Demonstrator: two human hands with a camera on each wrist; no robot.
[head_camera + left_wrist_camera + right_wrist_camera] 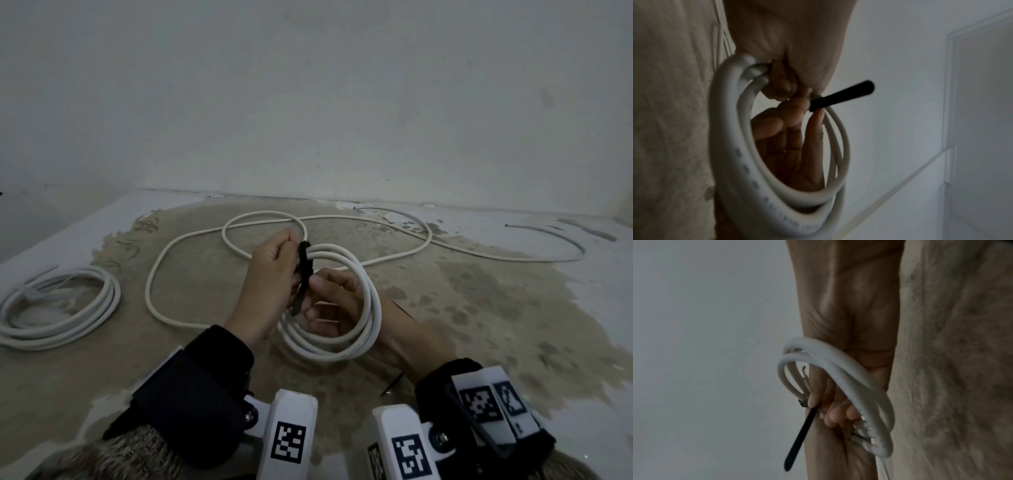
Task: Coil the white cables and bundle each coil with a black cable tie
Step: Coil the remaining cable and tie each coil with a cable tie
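Fingers (310, 284) on flat (black) tie (303, 270)

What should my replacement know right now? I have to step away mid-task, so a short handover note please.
Left hand: grips the held coil and the black cable tie wrapped round it.
Right hand: reaches through the coil, fingers pinching the tie; its tail sticks out free.
Done: this coil is wound; a second coil lies at left, no tie visible on it.
Left: finish this tie; coil and tie the loose cable on the surface behind.
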